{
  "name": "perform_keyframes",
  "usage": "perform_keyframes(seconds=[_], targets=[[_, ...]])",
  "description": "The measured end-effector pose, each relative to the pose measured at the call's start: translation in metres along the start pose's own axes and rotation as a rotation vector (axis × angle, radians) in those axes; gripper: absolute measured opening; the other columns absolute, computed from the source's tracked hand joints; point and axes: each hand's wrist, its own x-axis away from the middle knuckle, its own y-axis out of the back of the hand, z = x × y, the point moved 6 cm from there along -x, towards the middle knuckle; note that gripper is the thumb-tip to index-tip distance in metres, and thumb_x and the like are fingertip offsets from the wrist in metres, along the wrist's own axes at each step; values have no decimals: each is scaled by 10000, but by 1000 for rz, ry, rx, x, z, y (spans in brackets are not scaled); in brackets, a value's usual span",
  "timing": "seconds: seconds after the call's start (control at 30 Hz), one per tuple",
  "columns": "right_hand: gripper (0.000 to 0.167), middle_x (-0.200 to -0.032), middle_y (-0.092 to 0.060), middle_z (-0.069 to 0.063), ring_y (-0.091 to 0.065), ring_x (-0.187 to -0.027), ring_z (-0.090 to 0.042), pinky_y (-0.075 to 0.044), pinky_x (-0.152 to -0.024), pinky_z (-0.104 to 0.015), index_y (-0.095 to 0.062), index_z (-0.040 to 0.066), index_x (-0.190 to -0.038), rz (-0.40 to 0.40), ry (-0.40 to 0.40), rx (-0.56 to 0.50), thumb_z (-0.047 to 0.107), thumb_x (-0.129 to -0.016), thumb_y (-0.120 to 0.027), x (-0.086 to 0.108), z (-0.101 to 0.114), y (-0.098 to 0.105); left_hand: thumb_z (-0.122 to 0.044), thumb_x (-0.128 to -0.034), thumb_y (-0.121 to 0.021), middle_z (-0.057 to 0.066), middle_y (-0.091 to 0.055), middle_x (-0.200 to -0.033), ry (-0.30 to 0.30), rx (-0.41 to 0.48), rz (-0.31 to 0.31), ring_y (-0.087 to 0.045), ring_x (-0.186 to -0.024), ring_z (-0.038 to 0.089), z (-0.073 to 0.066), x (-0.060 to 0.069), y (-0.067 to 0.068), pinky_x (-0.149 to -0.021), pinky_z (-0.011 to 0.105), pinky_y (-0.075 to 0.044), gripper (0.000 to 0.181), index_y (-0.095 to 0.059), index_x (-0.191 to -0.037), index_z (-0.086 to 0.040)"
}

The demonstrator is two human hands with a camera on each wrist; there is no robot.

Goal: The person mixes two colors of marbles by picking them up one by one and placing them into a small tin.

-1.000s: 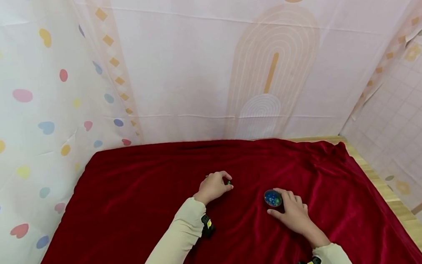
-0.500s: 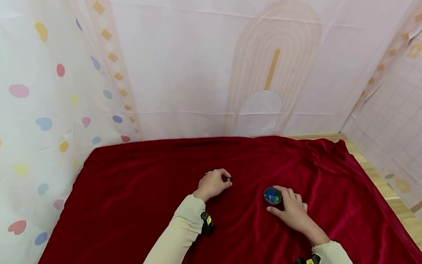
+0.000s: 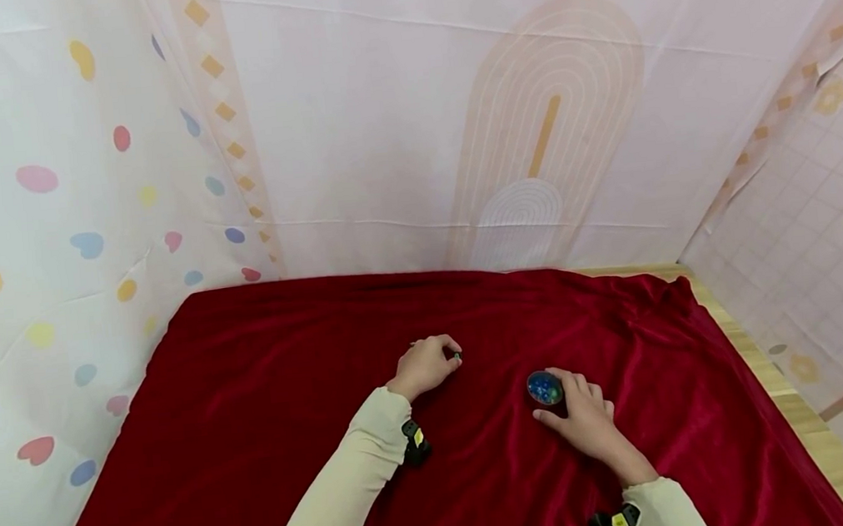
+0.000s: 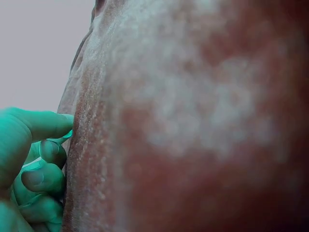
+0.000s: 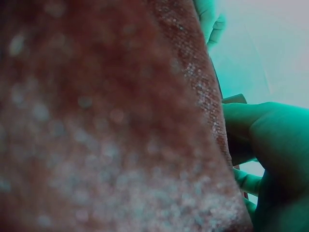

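Observation:
My left hand (image 3: 423,366) is low over the dark red cloth, pinching a small green, shiny piece (image 3: 457,356) between thumb and index finger. In the left wrist view only a sliver of that piece (image 4: 68,134) shows by the fingertips, so its exact kind is unclear. To the right, my right hand (image 3: 587,417) grips a small round cup (image 3: 530,390), thumb on the near side and fingers on the far side. Shiny blue and green bits (image 3: 544,388), perhaps glass marbles, fill the cup. In the right wrist view, cloth hides most of the cup except its rim (image 5: 235,98).
Red velvet cloth (image 3: 288,375) with soft folds covers most of the table. Bare pale wood (image 3: 771,387) shows along the right edge. Patterned curtains (image 3: 350,135) stand behind and at both sides. Each wrist carries a black camera mount (image 3: 416,445).
The head view has tilted slightly, shifting the scene up a little. Both hands keep about the same place and the same grips.

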Motion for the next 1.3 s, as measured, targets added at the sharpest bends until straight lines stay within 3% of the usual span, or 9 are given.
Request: perform_keyframes(seconds=[0.2, 0.4, 0.9, 1.3], targets=[[677, -1353, -465, -142, -384, -1191, -388, -304, -832, -486, -384, 157, -1423, -9, 7, 22, 337, -862, -719, -1, -1, 0, -251, -914, -659, -22, -587, -680, -10, 44, 9, -503, -594, 116, -4, 2, 0, -524, 249, -379, 202, -689, -1094, -165], [676, -1348, -468, -137, -384, -1189, -382, -305, -847, -491, -386, 157, -1422, -7, 11, 19, 341, -862, -718, -1, -1, -1, -238, -918, -653, -19, -576, -680, -38, 102, 15, -491, -574, 105, -11, 4, 0, -520, 243, -378, 193, -686, -1089, -154], [672, -1342, -474, -137, -386, -1181, -382, -308, -831, -470, -387, 155, -1419, -7, 10, 22, 349, -865, -713, -1, 0, 0, -220, -916, -656, -32, -542, -607, -155, 138, 17, -456, -502, 90, -50, 15, 1, -460, 217, -342, 204, -688, -1098, -131], [673, -1335, -484, -142, -393, -1189, -392, -314, -809, -450, -398, 150, -1416, -17, 9, 26, 336, -858, -723, -2, -1, 1, -231, -899, -675, -40, -547, -626, -184, 149, 44, -465, -518, 86, -73, 14, -12, -476, 218, -362, 192, -698, -1074, -154]])
